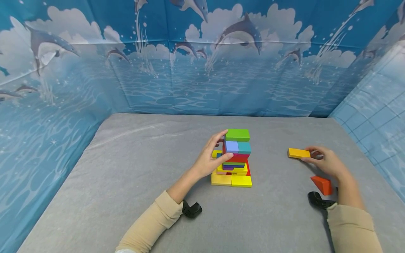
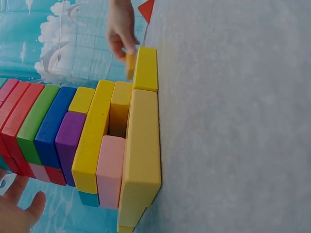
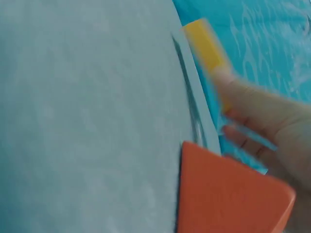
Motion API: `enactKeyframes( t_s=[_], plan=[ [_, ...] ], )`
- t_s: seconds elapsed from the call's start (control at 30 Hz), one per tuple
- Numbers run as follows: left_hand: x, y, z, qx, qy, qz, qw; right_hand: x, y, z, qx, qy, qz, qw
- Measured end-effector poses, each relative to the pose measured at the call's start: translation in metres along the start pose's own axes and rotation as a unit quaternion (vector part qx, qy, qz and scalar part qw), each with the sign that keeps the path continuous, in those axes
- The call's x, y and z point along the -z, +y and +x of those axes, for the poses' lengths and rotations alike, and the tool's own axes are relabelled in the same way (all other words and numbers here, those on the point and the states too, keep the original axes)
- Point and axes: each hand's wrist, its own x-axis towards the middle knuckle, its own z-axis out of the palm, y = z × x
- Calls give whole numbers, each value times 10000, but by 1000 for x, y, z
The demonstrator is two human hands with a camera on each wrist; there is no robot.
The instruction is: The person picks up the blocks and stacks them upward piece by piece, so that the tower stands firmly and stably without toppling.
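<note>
A tower of coloured wooden blocks [image 1: 236, 158] stands on the grey table, topped by a green block [image 1: 237, 135]. At its left side my left hand [image 1: 212, 154] is spread, thumb at the front near a red block and a fingertip by the green block; contact is hard to tell. The left wrist view shows that hand [image 2: 19, 208] beside the stack [image 2: 73, 136]. Well to the right, my right hand [image 1: 327, 162] pinches a yellow rectangular block [image 1: 299, 153] by one end. In the right wrist view this block [image 3: 206, 46] is blurred and held above the table.
An orange-red wedge block [image 1: 322, 185] lies on the table [image 1: 142, 175] near my right wrist. Black wrist-worn devices [image 1: 191, 209] show at both sleeves. A blue dolphin-print curtain [image 1: 196, 77] rises behind the table and along its sides.
</note>
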Motion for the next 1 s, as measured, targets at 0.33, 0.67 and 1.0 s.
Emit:
enactKeyframes(
  t_s=[0.33, 0.67, 1.0],
  plan=[
    [-1, -2, -1, -59, 9, -26, 10000, 6, -82, 0, 1378, 1012, 724, 9826],
    [0, 0, 0, 23, -6, 33, 10000, -7, -174, -13, 3180, 1207, 1496, 9284],
    [1, 0, 1, 3, -39, -17, 10000, -26, -206, -19, 3191, 1284, 1305, 9299]
  ],
)
